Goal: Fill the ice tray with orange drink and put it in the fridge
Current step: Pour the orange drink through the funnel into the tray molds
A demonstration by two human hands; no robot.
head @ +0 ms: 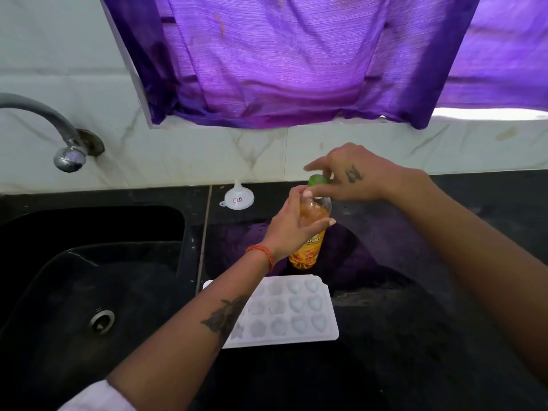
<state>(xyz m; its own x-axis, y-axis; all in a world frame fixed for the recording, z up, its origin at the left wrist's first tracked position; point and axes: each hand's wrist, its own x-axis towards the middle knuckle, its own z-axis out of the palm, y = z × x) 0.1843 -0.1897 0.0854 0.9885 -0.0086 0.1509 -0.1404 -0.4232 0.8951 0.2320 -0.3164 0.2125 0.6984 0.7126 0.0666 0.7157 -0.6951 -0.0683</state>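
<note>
Nearest the front edge of the black desk (400, 336) lies the white ice tray (284, 312), flat, its moulded cups showing no orange, so by the look of it nothing has been poured yet. The left forearm crosses over the tray's left end.

Just beyond the tray the bottle (308, 247) of orange drink stands upright on the desk. The left hand (292, 225) grips it around the shoulder, fingers curled round the clear plastic. Above it, the right hand (353, 179) pinches the green cap (318, 180), which sits on the neck; whether it is loosened I cannot tell.

Further back, near the desk's rear edge by the wall, a small white funnel (235, 198) rests mouth down, untouched. To the left are the dark sink (178, 221) and a tap (62, 137).

The task seems at its start: opening, pouring and carrying the tray to the fridge all remain. No fridge is in view.
</note>
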